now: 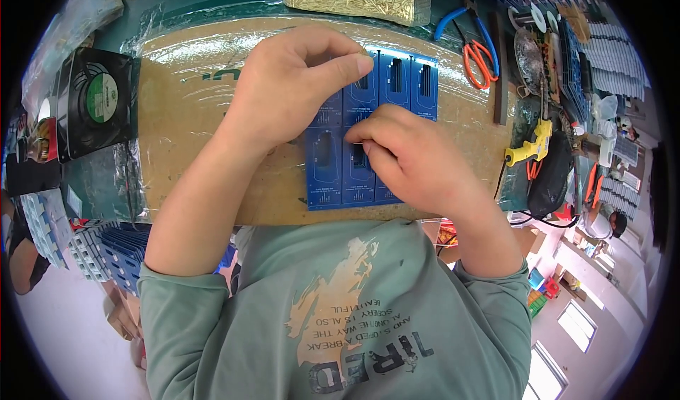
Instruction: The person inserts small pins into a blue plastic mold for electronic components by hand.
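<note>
A blue circuit board panel (324, 165), split into several like sections with dark slots, lies flat on the cardboard mat in front of me. Over its far edge my left hand (287, 81) is closed, thumb and forefinger pinched together. Whatever is between those fingertips is too small to make out. My right hand (407, 152) is closed too, its bent fingertips down at the middle of the panel, by the slot of a near section. The fingers hide what they hold, if anything. Both hands cover parts of the panel.
A clear tray (423, 3) of thin gold-coloured pins stands beyond the panel. Blue-handled pliers (485, 28) and an orange-handled tool (476, 65) lie far right, near a dark bar (500, 70) and a yellow pistol-shaped tool (530, 148). A black fan (94, 102) stands left of the cardboard (180, 131).
</note>
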Tool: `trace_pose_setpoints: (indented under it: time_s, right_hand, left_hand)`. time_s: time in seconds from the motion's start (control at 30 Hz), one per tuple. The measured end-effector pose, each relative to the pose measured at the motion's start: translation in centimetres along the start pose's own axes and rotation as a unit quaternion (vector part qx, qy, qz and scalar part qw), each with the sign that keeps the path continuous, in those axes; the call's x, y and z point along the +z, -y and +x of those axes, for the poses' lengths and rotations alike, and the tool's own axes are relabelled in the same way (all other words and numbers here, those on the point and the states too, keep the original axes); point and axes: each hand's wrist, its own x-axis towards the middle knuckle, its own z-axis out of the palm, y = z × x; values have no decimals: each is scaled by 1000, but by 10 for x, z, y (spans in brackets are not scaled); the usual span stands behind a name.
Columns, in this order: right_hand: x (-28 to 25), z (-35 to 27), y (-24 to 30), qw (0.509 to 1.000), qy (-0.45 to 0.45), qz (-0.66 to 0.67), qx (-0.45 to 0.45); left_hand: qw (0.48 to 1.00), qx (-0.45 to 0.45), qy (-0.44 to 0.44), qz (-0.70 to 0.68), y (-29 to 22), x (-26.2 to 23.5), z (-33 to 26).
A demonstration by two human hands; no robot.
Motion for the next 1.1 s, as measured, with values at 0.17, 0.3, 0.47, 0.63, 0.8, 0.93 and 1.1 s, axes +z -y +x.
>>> trace_pose_setpoints:
  time_s: [0.17,0.3,0.47,0.63,0.8,0.93,1.1]
  right_hand:
    - [6,3,3,1000,-23,-15,6]
    - [6,5,5,999,-19,-23,19]
    - [6,6,4,999,-22,-27,30]
    - [6,5,6,999,-13,-18,30]
    - [6,6,5,999,-22,-23,28]
    - [8,8,8,999,-23,-30,20]
    - [9,9,9,999,-8,-26,31]
  left_hand:
    - [1000,7,-5,3,-1,2,0]
    - [1000,8,-4,1,-1,1,0]
    - [1000,12,3,7,4,0,1]
    - [1000,18,3,18,4,1,1]
    - [1000,10,4,21,2,1,1]
    - [1000,12,6,20,2,1,1]
    - [1000,8,6,30,2,0,2]
